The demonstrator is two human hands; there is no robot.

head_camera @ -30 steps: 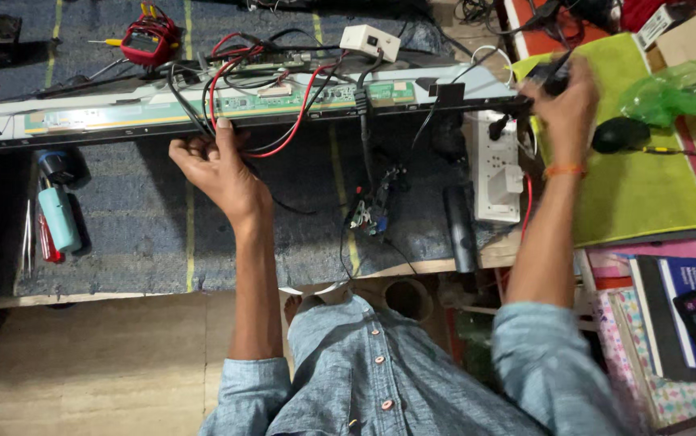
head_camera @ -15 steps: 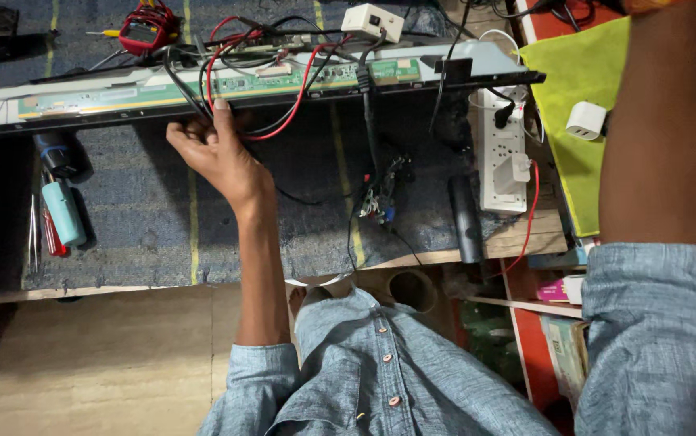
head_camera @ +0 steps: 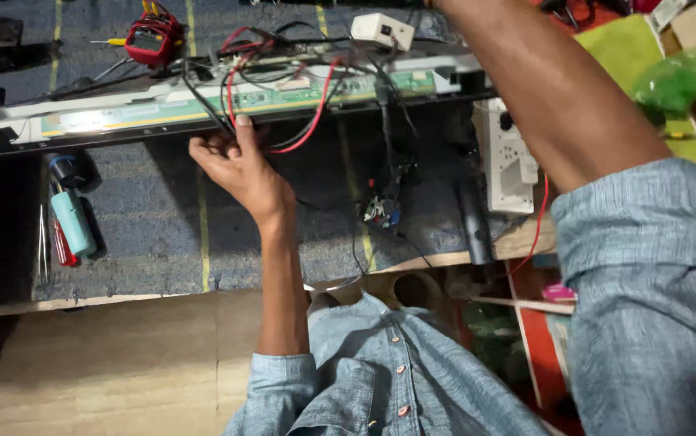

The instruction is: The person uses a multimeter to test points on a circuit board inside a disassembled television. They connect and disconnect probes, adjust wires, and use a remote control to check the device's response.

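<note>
My left hand (head_camera: pixel 231 161) rests at the near edge of a long narrow panel with a green circuit strip (head_camera: pixel 315 91), its fingers curled among red and black wires (head_camera: pixel 315 121); I cannot tell whether it grips one. My right forearm (head_camera: pixel 558 89) reaches up across the right side of the view and the hand is out of frame at the top. A small loose cluster of wiring and connectors (head_camera: pixel 382 208) lies on the grey mat (head_camera: pixel 154 234) to the right of my left wrist.
A red multimeter (head_camera: pixel 152 39) sits at the back left. A teal-handled tool (head_camera: pixel 73 222) and thin red tools (head_camera: pixel 59 242) lie at the left. A white power strip (head_camera: pixel 509 157), a white adapter (head_camera: pixel 382 31), a green cloth (head_camera: pixel 622 48) and a green bag (head_camera: pixel 679 81) are on the right.
My right arm has lifted from the green cloth and swung up and across, so the hand has left the view. My left hand has stayed at the panel's wires.
</note>
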